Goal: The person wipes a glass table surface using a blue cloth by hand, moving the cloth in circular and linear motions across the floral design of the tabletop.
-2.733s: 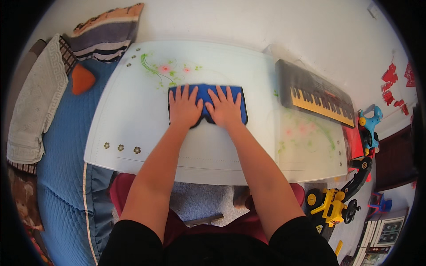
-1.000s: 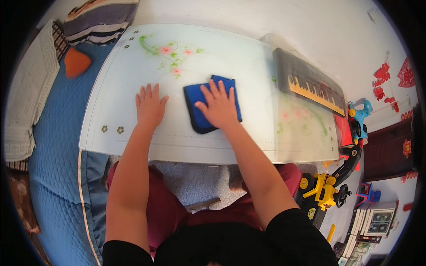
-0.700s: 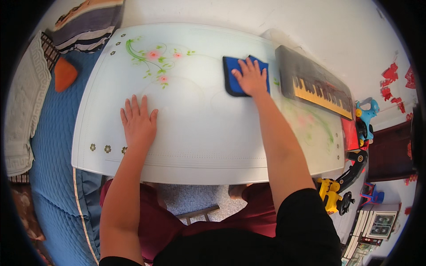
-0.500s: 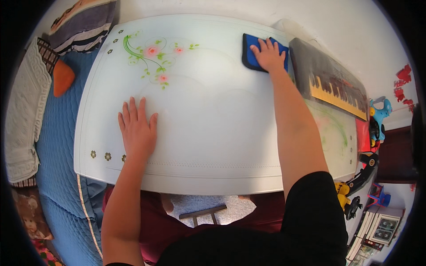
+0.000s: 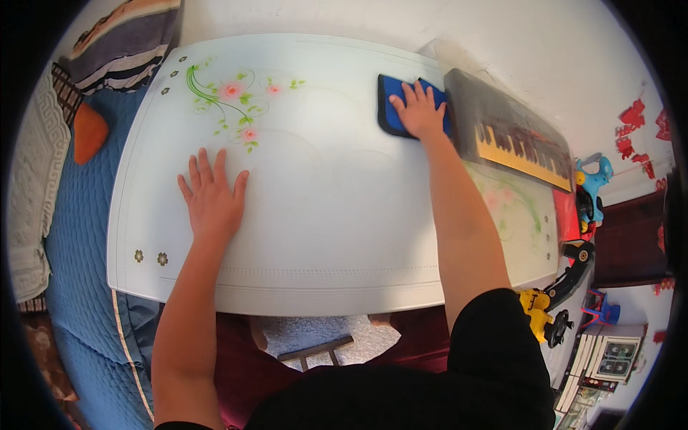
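My right hand [image 5: 421, 110] lies flat, fingers spread, on a folded blue cloth with a black border [image 5: 391, 107]. The cloth rests on the far right part of a glossy white table [image 5: 330, 201], close beside a covered keyboard [image 5: 523, 147]. Part of the cloth is hidden under the palm and fingers. On the left side of the tabletop, my left hand [image 5: 213, 204] is pressed down with its fingers apart and holds nothing. Beyond it, a pink flower and green vine print [image 5: 231, 90] decorates the surface.
A bed with a blue quilt [image 5: 82, 229] and an orange cushion [image 5: 90, 133] adjoins the table's left side. Toys, among them a yellow and black one [image 5: 536, 312], stand past the right edge. A white wall [image 5: 322, 16] runs behind.
The whole view has shifted slightly. My right hand and the blue cloth have slid a little nearer to me along the table. My left hand's fingers have spread wider.
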`<state>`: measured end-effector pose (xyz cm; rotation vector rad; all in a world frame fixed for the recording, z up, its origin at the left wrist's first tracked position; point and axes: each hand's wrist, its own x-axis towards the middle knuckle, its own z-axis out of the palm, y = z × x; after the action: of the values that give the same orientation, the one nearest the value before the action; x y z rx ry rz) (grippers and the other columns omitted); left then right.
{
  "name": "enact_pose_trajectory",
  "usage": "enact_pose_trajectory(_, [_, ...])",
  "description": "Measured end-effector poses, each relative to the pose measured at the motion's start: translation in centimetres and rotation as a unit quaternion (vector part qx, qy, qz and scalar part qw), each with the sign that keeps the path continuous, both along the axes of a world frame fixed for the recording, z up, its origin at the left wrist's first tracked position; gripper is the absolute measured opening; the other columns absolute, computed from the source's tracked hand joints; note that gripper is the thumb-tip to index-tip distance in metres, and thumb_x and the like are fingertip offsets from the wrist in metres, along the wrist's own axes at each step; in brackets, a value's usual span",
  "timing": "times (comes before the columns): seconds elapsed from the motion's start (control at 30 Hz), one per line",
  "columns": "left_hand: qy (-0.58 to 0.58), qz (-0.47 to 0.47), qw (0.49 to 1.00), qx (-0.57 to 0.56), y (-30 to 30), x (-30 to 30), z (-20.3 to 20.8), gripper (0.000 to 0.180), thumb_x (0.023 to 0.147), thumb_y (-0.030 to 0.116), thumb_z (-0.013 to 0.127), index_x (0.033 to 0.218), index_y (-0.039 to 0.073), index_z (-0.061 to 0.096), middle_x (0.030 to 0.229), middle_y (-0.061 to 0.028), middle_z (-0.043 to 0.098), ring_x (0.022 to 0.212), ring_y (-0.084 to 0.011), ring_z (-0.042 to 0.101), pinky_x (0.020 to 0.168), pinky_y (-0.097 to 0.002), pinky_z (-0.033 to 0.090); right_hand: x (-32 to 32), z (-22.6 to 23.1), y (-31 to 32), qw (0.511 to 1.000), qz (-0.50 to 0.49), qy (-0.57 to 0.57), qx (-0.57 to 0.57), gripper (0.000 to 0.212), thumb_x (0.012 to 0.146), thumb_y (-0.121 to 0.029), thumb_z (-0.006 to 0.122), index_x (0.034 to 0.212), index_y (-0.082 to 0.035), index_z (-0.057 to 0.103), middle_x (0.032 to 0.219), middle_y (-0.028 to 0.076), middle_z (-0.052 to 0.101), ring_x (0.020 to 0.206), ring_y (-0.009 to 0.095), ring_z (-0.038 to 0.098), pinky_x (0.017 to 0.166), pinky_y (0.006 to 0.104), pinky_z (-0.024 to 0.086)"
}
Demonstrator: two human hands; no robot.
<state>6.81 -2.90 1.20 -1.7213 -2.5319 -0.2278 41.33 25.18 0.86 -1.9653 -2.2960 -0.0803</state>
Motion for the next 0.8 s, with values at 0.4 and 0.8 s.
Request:
enact_pose_trajectory(0.4, [-0.026, 0.007, 1.000, -0.011, 0.8, 0.1, -0.3, 0.068, 0.104, 0.056, 0.040, 0.158, 0.017, 0.036, 0.167, -0.0177, 0.025, 0.156, -0.0357, 0.015, 0.124, -0.0595, 0.006, -0.6, -0.9, -24.9, 0.995, 0.070, 0.001, 0.068, 0.067, 0.100, -0.058, 0.047, 0.153, -0.016, 0.046, 0.163, 0.012, 0.035, 0.153, 0.038, 0.023, 0.118, 0.0695, 0.013])
enact_pose_trajectory(0.8, [-0.133, -0.153, 0.966, -0.162, -0.8, -0.5, 2.5, 0.073, 0.096, 0.054, 0.058, 0.158, 0.021, 0.038, 0.167, -0.0180, 0.023, 0.156, -0.0402, 0.014, 0.122, -0.0651, 0.012, -4.5, -0.3, -33.5, 0.992, 0.105, 0.018, 0.074, 0.062, 0.097, -0.049, 0.056, 0.150, -0.016, 0.050, 0.160, 0.014, 0.040, 0.151, 0.040, 0.027, 0.115, 0.0738, 0.016])
